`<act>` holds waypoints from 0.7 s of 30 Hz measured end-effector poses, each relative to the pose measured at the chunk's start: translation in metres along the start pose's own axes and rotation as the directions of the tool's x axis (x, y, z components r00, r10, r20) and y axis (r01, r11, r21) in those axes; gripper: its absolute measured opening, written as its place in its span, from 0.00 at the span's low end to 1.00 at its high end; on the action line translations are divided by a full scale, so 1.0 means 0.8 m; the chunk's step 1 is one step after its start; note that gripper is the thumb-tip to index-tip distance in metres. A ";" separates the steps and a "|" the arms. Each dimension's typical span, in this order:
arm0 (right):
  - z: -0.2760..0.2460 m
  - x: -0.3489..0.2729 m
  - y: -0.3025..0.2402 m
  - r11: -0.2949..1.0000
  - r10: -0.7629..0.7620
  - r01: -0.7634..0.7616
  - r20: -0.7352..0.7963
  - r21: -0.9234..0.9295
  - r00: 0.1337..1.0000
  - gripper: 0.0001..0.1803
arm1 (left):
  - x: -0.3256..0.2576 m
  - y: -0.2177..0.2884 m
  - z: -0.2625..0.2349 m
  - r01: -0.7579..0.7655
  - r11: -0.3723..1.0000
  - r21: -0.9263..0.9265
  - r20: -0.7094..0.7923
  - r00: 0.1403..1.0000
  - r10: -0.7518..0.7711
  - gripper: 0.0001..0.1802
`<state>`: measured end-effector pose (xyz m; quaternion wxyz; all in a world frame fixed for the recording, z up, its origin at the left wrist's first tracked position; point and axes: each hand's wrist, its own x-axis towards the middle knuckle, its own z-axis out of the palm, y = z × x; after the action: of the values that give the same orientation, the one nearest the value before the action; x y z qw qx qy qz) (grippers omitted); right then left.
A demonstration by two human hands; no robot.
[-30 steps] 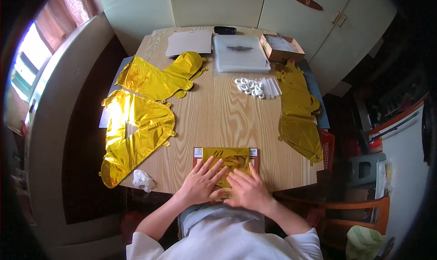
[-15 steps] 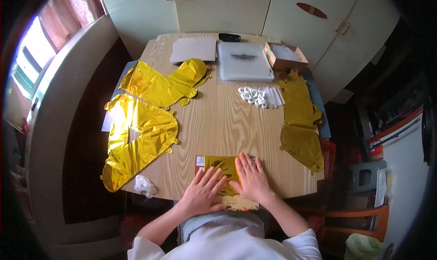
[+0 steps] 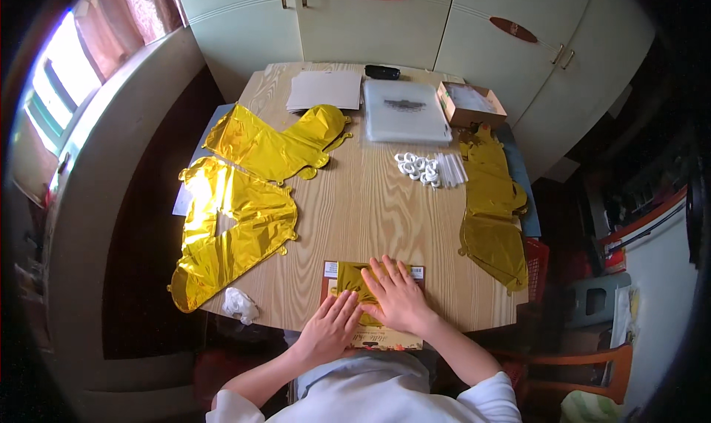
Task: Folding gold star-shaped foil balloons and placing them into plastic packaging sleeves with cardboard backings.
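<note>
A flat packet (image 3: 348,276) with a folded gold foil balloon inside lies at the near edge of the wooden table (image 3: 363,208). My left hand (image 3: 332,327) rests flat on its lower left part, fingers spread. My right hand (image 3: 396,295) presses flat on its middle and right part, fingers apart and pointing up-left. Neither hand grips anything. The packet's near edge hangs slightly over the table edge.
Two gold foil letter balloons (image 3: 278,141) (image 3: 229,234) lie flat on the left, more gold foil balloons (image 3: 492,212) along the right edge. White plastic rings and straws (image 3: 428,170), a clear packet (image 3: 406,110), a cardboard box (image 3: 470,103), paper (image 3: 324,90), crumpled white plastic (image 3: 241,304).
Both hands slid over the packet: the right hand moved up and left across it, the left hand dropped toward its lower left corner. The view shifted slightly.
</note>
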<state>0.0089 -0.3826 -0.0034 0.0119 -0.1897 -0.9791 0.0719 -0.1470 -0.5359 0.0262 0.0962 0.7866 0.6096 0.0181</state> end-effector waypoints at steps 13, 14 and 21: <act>-0.001 -0.005 0.004 0.999 -0.034 0.036 0.052 -0.020 0.998 0.46 | -0.035 0.004 -0.006 -0.137 0.982 0.126 -0.175 0.972 0.158 0.24; 0.001 -0.005 0.005 0.999 -0.036 0.036 0.044 -0.003 0.998 0.47 | -0.042 0.004 -0.016 -0.153 0.981 0.122 -0.161 0.972 0.171 0.23; 0.007 -0.007 0.003 0.999 -0.031 0.032 -0.018 0.025 0.999 0.46 | -0.139 -0.047 -0.133 0.082 0.942 -0.326 -0.259 0.950 -0.173 0.17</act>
<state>0.0146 -0.3828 -0.0095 0.0241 -0.1748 -0.9809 0.0823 -0.2273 -0.6204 0.1341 0.1316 0.7092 0.6567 0.2202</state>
